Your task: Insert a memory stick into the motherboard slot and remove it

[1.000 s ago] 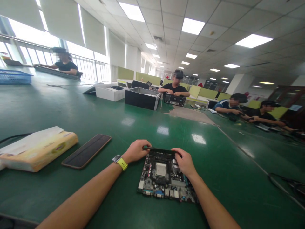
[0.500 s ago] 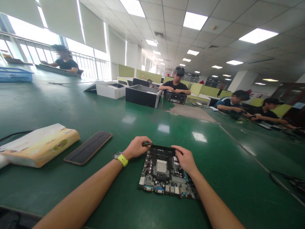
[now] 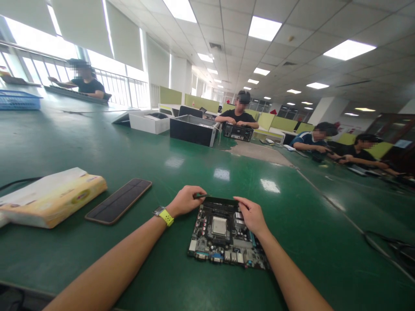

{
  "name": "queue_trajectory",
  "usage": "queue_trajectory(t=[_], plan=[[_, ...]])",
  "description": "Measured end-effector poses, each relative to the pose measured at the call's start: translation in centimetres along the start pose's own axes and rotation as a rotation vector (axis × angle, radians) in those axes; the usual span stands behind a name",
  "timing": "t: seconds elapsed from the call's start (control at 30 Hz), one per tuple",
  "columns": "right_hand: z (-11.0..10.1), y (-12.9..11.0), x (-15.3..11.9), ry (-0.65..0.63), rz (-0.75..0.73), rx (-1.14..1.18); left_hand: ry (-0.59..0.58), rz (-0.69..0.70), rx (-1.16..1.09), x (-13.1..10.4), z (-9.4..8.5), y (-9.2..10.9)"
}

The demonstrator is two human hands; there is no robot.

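Observation:
A motherboard (image 3: 238, 244) lies flat on the green table in front of me, its port side towards me and a square silver processor (image 3: 219, 226) near its middle. Along its far edge stands a thin dark memory module (image 3: 222, 201). My left hand (image 3: 189, 199) is closed at the module's left end, pinching a slim dark thing (image 3: 200, 195) whose kind I cannot make out. At the other end, my right hand (image 3: 252, 215) has its fingertips closed on the module's corner. That hand covers part of the board's right side.
Left of the board lie a phone (image 3: 119, 201) and a tissue pack (image 3: 53, 196). Further back stand a black computer case (image 3: 191, 131) and a white box (image 3: 149, 123). A cable (image 3: 389, 248) lies at right. Several people sit around the table, one handling a computer unit (image 3: 238, 132).
Both my hands and the motherboard keep nearly the same place. The view has shifted very slightly. At far left, a person's arm has lifted a little.

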State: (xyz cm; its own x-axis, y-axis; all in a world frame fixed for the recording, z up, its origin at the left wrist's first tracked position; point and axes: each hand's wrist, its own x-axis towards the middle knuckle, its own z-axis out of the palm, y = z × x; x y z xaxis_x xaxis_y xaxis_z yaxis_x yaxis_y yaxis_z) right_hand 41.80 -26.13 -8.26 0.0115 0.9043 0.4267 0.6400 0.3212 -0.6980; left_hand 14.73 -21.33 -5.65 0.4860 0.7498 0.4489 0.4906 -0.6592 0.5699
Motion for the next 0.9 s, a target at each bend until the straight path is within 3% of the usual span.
queue_trajectory(t=[0.9], plan=[[-0.03, -0.67, -0.07, -0.039, 0.017, 0.03, -0.013, -0.004, 0.02, 0.04, 0.19, -0.43]])
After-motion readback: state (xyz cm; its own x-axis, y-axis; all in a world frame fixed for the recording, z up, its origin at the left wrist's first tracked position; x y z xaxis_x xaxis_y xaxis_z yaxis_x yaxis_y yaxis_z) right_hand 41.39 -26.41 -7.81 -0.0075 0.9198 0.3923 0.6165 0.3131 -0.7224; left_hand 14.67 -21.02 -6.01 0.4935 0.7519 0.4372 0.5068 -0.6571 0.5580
